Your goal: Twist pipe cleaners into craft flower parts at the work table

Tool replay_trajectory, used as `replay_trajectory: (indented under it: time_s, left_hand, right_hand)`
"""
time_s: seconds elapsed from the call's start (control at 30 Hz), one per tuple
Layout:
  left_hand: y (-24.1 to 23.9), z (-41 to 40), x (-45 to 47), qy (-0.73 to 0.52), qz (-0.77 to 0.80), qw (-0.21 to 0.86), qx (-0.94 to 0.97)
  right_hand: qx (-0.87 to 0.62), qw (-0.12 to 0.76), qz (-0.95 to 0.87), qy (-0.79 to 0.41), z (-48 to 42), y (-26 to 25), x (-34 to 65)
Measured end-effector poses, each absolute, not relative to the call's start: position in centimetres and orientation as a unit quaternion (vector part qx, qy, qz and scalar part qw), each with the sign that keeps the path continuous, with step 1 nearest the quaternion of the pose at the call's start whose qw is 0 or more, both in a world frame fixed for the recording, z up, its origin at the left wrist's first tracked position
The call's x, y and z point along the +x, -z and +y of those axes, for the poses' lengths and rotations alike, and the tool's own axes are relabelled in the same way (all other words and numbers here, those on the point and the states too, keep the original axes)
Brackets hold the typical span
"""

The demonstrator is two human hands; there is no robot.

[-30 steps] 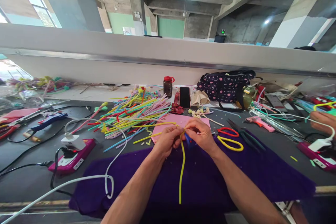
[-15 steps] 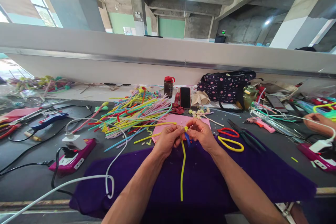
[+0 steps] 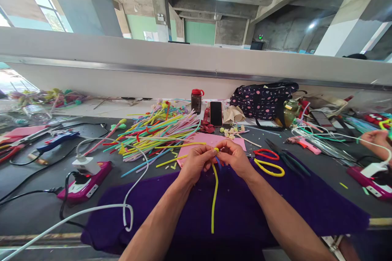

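My left hand (image 3: pixel 198 160) and my right hand (image 3: pixel 235 157) meet over the purple cloth, fingertips pinched together. Between them is a yellow pipe cleaner (image 3: pixel 214 200), bent into a small knot at the top, with its long tail hanging straight down. A bit of blue pipe cleaner (image 3: pixel 218 164) shows just under the right fingers; how it joins the yellow one is hidden. Behind the hands lies a pink sheet (image 3: pixel 202 138). To the right of my right hand rest scissors with one red and one yellow handle loop (image 3: pixel 269 168), beside dark-handled pliers (image 3: pixel 290 160).
A heap of coloured pipe cleaners (image 3: pixel 162 134) spreads at left centre. Farther back stand a red-lidded bottle (image 3: pixel 196 102), a phone (image 3: pixel 216 114) and a patterned bag (image 3: pixel 263 102). A magenta power strip (image 3: pixel 88 183) with trailing cables lies left. Another person's hand (image 3: pixel 375 142) is at far right.
My fingers have shifted slightly around the yellow knot, and the hanging tail has swung a little. At far right, the other person's hand has moved with a yellow item.
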State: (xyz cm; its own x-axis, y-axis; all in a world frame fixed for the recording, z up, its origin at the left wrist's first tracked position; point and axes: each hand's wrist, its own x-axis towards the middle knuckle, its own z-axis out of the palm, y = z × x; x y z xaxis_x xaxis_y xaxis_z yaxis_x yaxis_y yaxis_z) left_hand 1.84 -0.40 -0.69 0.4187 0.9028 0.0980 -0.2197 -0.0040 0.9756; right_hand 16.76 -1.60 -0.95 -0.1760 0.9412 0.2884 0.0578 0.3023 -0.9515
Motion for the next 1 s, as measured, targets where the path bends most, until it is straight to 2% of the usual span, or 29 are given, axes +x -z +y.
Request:
replay_trajectory:
  time_s: [0.13, 0.3, 0.47, 0.67, 1.0]
  left_hand:
    - [0.8, -0.2, 1.9, -0.45, 0.313, 0.638, 0.541]
    - [0.7, -0.3, 2.0, -0.448, 0.32, 0.626, 0.552]
    - [0.8, -0.2, 1.8, -0.409, 0.341, 0.63, 0.565]
    - [0.8, -0.2, 1.7, -0.396, 0.316, 0.667, 0.546]
    - [0.9, -0.1, 1.8, -0.398, 0.363, 0.632, 0.557]
  right_hand:
    - [-0.406, 0.506, -0.65, -0.397, -1.7, 0.9, 16.6]
    - [-0.397, 0.503, -0.649, -0.411, -1.7, 0.8, 16.9]
    - [-0.398, 0.526, -0.668, -0.344, -1.8, 0.4, 17.1]
    - [-0.416, 0.518, -0.652, -0.366, -1.9, -0.2, 17.2]
    - [-0.427, 0.506, -0.635, -0.398, -1.7, 0.1, 17.3]
